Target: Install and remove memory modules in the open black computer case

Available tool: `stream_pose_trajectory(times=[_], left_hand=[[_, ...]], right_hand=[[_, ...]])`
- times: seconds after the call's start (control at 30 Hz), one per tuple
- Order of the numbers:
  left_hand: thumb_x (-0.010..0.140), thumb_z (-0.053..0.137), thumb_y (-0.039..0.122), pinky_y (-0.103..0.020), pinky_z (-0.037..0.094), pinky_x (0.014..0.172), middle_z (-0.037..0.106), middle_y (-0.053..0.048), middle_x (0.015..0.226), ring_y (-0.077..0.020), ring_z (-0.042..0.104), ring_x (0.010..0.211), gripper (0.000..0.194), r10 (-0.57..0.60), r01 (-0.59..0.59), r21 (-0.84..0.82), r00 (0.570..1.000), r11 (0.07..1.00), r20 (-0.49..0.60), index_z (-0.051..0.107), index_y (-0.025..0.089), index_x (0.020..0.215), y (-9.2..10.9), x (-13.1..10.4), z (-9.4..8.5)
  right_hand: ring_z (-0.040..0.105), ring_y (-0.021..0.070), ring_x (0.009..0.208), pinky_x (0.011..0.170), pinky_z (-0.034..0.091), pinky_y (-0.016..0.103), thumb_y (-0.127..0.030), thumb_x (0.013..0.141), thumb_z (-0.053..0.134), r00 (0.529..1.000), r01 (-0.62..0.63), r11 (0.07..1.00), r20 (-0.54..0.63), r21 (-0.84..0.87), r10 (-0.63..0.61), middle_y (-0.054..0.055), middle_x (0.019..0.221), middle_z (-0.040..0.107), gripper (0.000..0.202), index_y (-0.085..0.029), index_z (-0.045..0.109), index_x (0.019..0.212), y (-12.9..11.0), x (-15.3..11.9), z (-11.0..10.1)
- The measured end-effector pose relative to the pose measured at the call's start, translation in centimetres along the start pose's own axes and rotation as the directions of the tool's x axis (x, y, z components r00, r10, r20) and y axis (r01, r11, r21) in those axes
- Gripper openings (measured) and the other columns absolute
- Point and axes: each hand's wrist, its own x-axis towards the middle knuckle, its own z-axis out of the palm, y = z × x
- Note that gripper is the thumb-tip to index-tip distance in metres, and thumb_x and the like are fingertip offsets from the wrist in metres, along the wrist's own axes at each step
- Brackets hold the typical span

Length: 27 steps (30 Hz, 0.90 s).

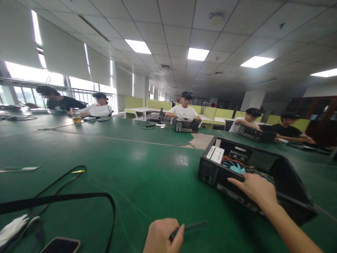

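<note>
At the bottom middle, my left hand is closed around a slim dark tool. The tool points right, and motion blur hides its exact kind. On the right, a black open computer case lies on the green table. My right hand grips its near edge, thumb on the outer side and fingers over the rim. Inside the case are a fan with light blue blades, a power supply with a white label, and coloured wires beside the fan.
Black straps and cables lie at left, with a phone and white gloves near the front. The green table has a torn patch. Several people sit around it, some with computer cases. A jar stands far left.
</note>
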Motion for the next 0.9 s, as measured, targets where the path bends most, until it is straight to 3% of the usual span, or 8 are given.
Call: stream_pose_trajectory(times=[0.1,0.27,0.37,0.5,0.67,0.77,0.9], left_hand=[[0.087,0.042,0.028,-0.022,0.028,0.046,0.052,0.001,0.047,-0.0089,0.050,0.043,0.036,0.037,-0.037,-0.009,0.999,0.999,-0.015,0.043,0.018,0.052,0.1,0.1,0.2],[0.089,0.041,0.029,-0.021,0.031,0.050,0.054,0.001,0.052,-0.0089,0.051,0.048,0.036,0.020,-0.020,-0.009,1.000,1.000,0.014,0.045,0.018,0.055,1.0,-0.3,-0.2],[0.090,0.041,0.030,-0.021,0.033,0.052,0.053,0.001,0.054,-0.0091,0.050,0.050,0.036,0.016,-0.016,-0.019,1.000,1.000,0.012,0.046,0.018,0.056,1.3,-0.5,-0.4],[0.089,0.045,0.030,-0.021,0.035,0.054,0.048,0.002,0.058,-0.0097,0.048,0.054,0.032,0.025,-0.030,-0.081,0.998,0.996,-0.059,0.044,0.018,0.059,1.5,-0.3,-0.5],[0.086,0.045,0.022,-0.021,0.038,0.056,0.049,0.002,0.063,-0.0103,0.047,0.057,0.029,-0.080,0.022,-0.333,0.984,0.943,-0.162,0.037,0.019,0.059,2.1,1.7,-1.9],[0.080,0.047,0.014,-0.022,0.042,0.065,0.061,-0.002,0.078,-0.0124,0.057,0.071,0.029,-0.132,-0.005,-0.467,0.956,0.884,-0.261,0.030,0.020,0.056,3.1,3.8,-3.9],[0.077,0.047,0.009,-0.022,0.043,0.063,0.063,0.001,0.072,-0.0116,0.059,0.066,0.029,-0.107,-0.123,-0.580,0.932,0.805,-0.345,0.029,0.020,0.056,6.4,7.6,-6.9]], right_hand=[[0.065,0.0295,0.065,0.049,0.036,0.032,-0.068,0.082,0.035,0.992,0.019,0.996,-0.125,-0.082,-0.029,0.008,0.074,0.068,0.051,-0.025,0.061,0.080,-1.3,-3.9,1.1],[0.064,0.0236,0.066,0.049,0.035,0.029,-0.054,0.088,0.039,0.925,0.058,0.985,-0.363,-0.163,-0.114,0.007,0.085,0.068,0.041,-0.022,0.061,0.103,-2.4,-8.7,4.5],[0.064,0.0221,0.070,0.053,0.040,0.030,-0.050,0.088,0.043,0.918,0.092,0.987,-0.374,-0.129,-0.135,0.006,0.092,0.068,0.039,-0.023,0.060,0.112,-2.4,-9.9,5.4],[0.066,0.0195,0.079,0.058,0.046,0.028,-0.043,0.090,0.045,0.926,0.144,0.989,-0.349,-0.028,-0.145,0.002,0.104,0.068,0.033,-0.026,0.060,0.114,-1.9,-10.1,5.0],[0.067,0.0203,0.086,0.066,0.052,0.030,-0.044,0.088,0.048,0.927,0.209,0.977,-0.325,0.030,-0.189,-0.002,0.110,0.067,0.029,-0.028,0.061,0.109,0.1,-10.7,4.6],[0.067,0.0203,0.091,0.070,0.055,0.030,-0.037,0.084,0.054,0.890,0.313,0.950,-0.348,0.000,-0.294,-0.002,0.110,0.067,0.026,-0.027,0.062,0.107,1.7,-12.3,5.2],[0.068,0.0200,0.088,0.070,0.056,0.028,-0.030,0.078,0.058,0.777,0.452,0.881,-0.423,-0.140,-0.466,0.001,0.105,0.070,0.030,-0.023,0.063,0.107,2.8,-15.2,5.7]])
